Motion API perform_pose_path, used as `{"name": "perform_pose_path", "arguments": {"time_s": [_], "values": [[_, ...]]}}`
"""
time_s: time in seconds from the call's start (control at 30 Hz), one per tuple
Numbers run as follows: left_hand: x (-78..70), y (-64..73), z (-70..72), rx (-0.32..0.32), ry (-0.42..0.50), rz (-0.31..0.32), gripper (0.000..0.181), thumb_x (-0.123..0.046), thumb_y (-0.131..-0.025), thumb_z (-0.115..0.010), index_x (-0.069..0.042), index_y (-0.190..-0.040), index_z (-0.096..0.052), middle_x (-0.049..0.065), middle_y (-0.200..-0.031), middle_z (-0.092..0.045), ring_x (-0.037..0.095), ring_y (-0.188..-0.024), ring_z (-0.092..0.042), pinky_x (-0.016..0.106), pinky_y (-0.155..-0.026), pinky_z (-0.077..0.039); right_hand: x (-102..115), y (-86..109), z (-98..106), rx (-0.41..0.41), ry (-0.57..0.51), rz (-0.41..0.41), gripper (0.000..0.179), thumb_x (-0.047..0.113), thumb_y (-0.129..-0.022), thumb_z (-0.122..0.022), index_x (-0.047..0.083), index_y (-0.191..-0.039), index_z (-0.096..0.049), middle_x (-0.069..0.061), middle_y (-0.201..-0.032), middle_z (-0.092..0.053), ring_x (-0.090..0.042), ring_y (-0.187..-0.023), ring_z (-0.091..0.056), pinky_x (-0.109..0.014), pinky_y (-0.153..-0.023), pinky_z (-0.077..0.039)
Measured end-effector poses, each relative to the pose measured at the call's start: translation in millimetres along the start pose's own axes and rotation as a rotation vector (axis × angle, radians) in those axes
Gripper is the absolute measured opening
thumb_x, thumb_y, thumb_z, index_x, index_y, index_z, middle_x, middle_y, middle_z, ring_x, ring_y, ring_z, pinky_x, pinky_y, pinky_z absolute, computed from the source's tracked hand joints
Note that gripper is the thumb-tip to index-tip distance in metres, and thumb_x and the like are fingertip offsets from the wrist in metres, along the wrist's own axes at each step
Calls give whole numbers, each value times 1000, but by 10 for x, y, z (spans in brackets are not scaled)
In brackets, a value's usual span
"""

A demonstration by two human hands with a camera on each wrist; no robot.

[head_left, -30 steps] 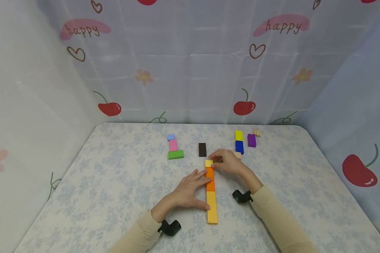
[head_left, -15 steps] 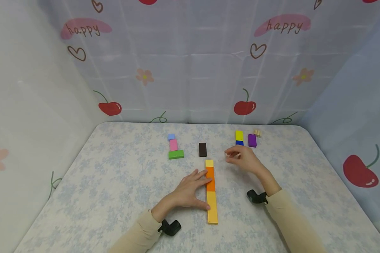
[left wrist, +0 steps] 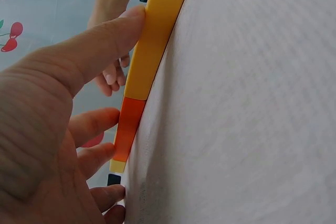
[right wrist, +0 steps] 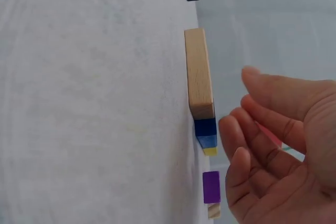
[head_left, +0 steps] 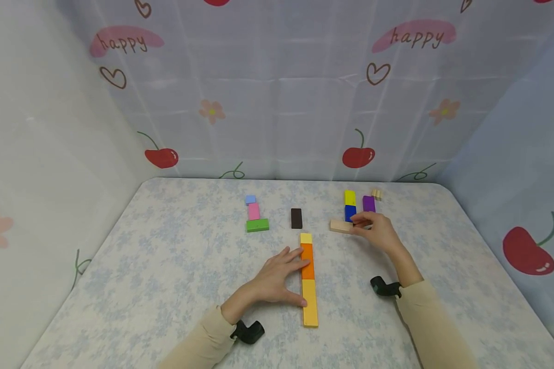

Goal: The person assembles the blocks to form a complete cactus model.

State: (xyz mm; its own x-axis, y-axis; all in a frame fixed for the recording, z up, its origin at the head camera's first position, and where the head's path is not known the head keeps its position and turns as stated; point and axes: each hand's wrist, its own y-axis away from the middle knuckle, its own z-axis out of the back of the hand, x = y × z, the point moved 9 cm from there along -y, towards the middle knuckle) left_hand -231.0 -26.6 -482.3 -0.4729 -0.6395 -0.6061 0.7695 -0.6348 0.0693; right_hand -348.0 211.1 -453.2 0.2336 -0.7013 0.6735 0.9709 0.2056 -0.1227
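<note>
A straight row of blocks runs along the table: a long amber block [head_left: 310, 315] nearest, an orange block [head_left: 308, 273] in the middle, a small pale yellow block [head_left: 306, 238] at the far end. My left hand [head_left: 271, 279] lies along its left side, thumb on the amber block and fingertips on the orange one. To the right, my right hand [head_left: 378, 233] is at the right end of a plain wooden block [head_left: 339, 226]. In the right wrist view its thumb and fingers are apart with nothing between them. Behind the wooden block are a blue block [head_left: 350, 212] and a yellow block [head_left: 349, 198].
A dark brown block [head_left: 296, 218] lies beyond the row. Green [head_left: 257, 225], pink [head_left: 254, 211] and light blue [head_left: 251, 200] blocks form a group at back left. A purple block [head_left: 368, 204] and small wooden pieces [head_left: 377, 194] are at back right.
My right hand has left the pale yellow block at the row's far end and moved right to the wooden block's right end. My left hand has stayed in place.
</note>
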Motion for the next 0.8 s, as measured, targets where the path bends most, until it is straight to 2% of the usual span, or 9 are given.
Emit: {"name": "perform_pose_path", "arguments": {"time_s": [0.33, 0.63, 0.8], "values": [[-2, 2, 1, -1, 1, -1, 89, -50, -74, -82, -21, -149, -44, -1, -164, -20, 30, -153, -9, 58, -117, -19, -130, 11, -41, 29, -27, -78, 32, 13, -88, -73, -3, -115, -67, -21, -105, -70, -31, -94, -65, -44, -83, -56], [4, -1, 1, -3, 3, -4, 89, -50, -74, -82, -21, -149, -44, -1, -164, -20, 30, -153, -9, 58, -118, -19, -171, -17, -74, 62, -13, -104, 38, 15, -88, -73, -5, -119, -65, -22, -108, -69, -32, -95, -66, -45, -85, -56], [5, 2, 3, -6, 2, -4, 89, -49, -74, -82, -21, -149, -44, 0, -164, -20, 31, -153, -10, 58, -118, -19, -120, -22, -81, 52, -15, -73, 41, 18, -85, -76, -5, -117, -66, -21, -104, -70, -27, -88, -66, -38, -78, -57]]}}
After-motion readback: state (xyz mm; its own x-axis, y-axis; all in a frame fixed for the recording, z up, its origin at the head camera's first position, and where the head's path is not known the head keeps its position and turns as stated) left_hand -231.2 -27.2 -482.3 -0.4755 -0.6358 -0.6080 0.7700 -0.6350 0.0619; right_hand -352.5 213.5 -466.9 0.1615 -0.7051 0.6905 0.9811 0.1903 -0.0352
